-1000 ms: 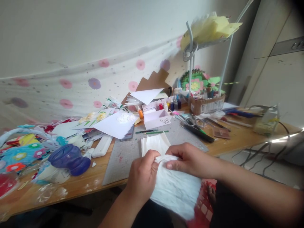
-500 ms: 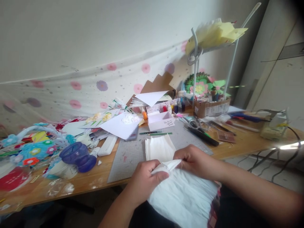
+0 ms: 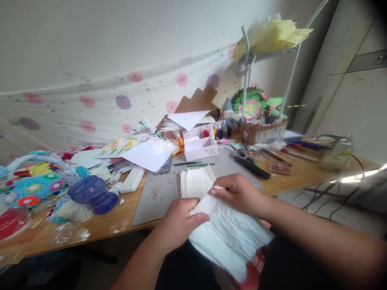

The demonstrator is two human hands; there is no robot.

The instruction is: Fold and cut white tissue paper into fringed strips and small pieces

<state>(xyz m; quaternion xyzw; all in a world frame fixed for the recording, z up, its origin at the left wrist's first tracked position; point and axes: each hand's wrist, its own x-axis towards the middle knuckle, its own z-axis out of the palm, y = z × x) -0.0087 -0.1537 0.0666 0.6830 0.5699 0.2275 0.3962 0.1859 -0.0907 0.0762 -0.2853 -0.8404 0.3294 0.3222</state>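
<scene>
Your left hand (image 3: 178,221) and right hand (image 3: 238,193) both pinched the white crepe paper (image 3: 226,233), which hung off the desk (image 3: 121,221) edge over your lap. Pulling the thin, pleated sheet too hard between those grips could have torn it.
</scene>
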